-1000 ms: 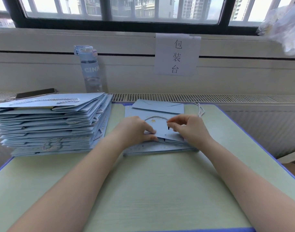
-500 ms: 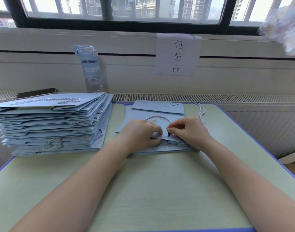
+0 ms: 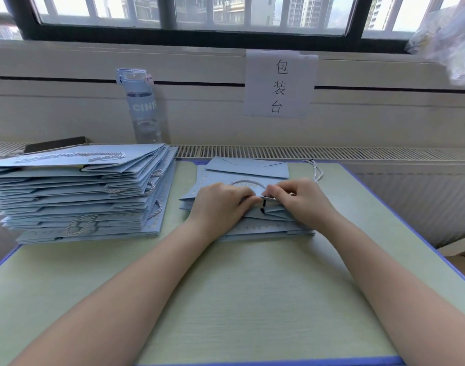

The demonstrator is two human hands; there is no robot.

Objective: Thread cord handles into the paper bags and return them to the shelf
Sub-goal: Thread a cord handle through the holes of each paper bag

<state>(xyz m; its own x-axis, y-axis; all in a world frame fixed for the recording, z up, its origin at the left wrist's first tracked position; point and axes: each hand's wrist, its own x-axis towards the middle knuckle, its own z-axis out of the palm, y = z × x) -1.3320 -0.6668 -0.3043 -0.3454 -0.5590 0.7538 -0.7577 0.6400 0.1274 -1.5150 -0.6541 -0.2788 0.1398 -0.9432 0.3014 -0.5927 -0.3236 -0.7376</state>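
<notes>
A small pile of flat light-blue paper bags (image 3: 248, 169) lies at the table's middle back. My left hand (image 3: 221, 204) grips the near edge of the top bag, thumb tucked under the flap. My right hand (image 3: 298, 200) pinches the black-tipped end of a white cord (image 3: 246, 182) at the bag's edge, and the cord arcs between my two hands. A second loose cord (image 3: 317, 171) lies to the right of the pile. A tall stack of blue bags with cord handles (image 3: 78, 191) stands on the left.
The pale green table (image 3: 252, 299) has a blue rim. A blue water bottle (image 3: 141, 107) and a dark phone (image 3: 54, 144) sit on the ledge behind the stack. A paper sign (image 3: 279, 84) hangs on the wall. A vent grille runs along the back.
My hands have drawn closer together over the top bag. The bag's near flap has lifted and shifted left, and my right hand has brought the cord's black tip down to its edge.
</notes>
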